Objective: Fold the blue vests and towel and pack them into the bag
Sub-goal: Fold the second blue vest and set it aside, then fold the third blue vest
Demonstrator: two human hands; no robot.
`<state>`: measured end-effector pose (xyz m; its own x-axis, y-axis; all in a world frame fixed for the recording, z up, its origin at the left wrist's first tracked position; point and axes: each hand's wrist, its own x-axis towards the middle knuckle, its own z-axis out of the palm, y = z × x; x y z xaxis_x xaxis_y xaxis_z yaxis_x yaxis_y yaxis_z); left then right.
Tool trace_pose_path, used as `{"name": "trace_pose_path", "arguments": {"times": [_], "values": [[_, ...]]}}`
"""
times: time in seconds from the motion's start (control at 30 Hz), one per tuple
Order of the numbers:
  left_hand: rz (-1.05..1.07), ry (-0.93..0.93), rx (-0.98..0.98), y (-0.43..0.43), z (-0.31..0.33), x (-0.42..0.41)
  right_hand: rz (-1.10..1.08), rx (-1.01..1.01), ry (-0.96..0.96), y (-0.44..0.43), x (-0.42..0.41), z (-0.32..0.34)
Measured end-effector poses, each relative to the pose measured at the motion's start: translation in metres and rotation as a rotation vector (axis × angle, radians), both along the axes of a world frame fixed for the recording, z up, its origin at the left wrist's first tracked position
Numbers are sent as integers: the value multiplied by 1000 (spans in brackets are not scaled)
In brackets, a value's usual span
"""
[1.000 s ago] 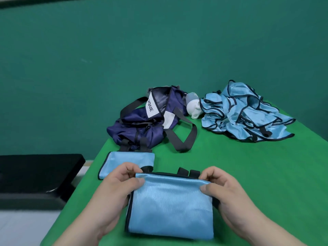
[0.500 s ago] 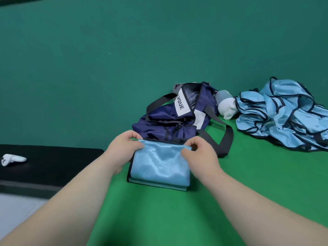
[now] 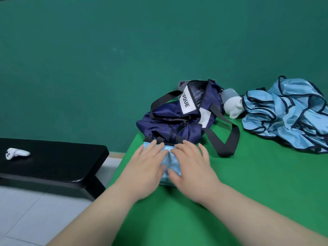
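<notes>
A folded light-blue vest (image 3: 168, 162) lies on the green table (image 3: 248, 183) just in front of the navy bag (image 3: 177, 119). My left hand (image 3: 145, 167) and my right hand (image 3: 191, 167) press flat on it with straight fingers, covering most of it. The folded vest seen earlier at this spot is hidden under it. The bag's top gapes open, its black strap (image 3: 229, 139) looped on the table. A heap of unfolded blue vests (image 3: 287, 112) with black trim lies at the back right.
A white and grey bottle (image 3: 232, 105) lies between the bag and the vest heap. Left of the table stands a black bench (image 3: 53, 162) with a white controller (image 3: 16, 153) on it. A green wall rises behind; grey floor tiles show lower left.
Both hands carried the folded vest away from me and set it on the other folded vest by the bag. They let go of its top edge and now press flat on it.
</notes>
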<state>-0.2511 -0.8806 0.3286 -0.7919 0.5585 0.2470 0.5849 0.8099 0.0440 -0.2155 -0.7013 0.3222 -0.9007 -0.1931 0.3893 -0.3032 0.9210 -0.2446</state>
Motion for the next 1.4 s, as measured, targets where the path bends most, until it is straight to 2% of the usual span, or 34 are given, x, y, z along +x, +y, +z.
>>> {"name": "trace_pose_path", "arguments": {"times": [0.07, 0.13, 0.23, 0.5, 0.73, 0.83, 0.93, 1.07, 1.4], "values": [[38, -168, -119, -7, -5, -9, -26, 91, -185, 2, -3, -3], [46, -223, -116, -13, -8, -18, -8, 126, -254, 8, -7, -4], [45, -281, -77, -17, -9, -27, -4, 91, -302, 19, -12, -9], [-17, -413, 132, -26, -15, -32, 86, 105, -276, 31, -16, -19], [2, -385, -27, -29, 2, -26, 131, 123, -335, 43, -12, 0], [65, -302, 12, -34, 12, -14, 109, 116, -319, 54, -1, 12], [145, -214, 52, -28, 23, 2, 97, 7, -285, 67, 15, 16], [34, -127, 73, 15, 31, 32, 64, -69, -251, 89, 34, 19], [-156, -183, 85, 161, 11, 74, -192, -131, -298, 211, 76, 16]]}}
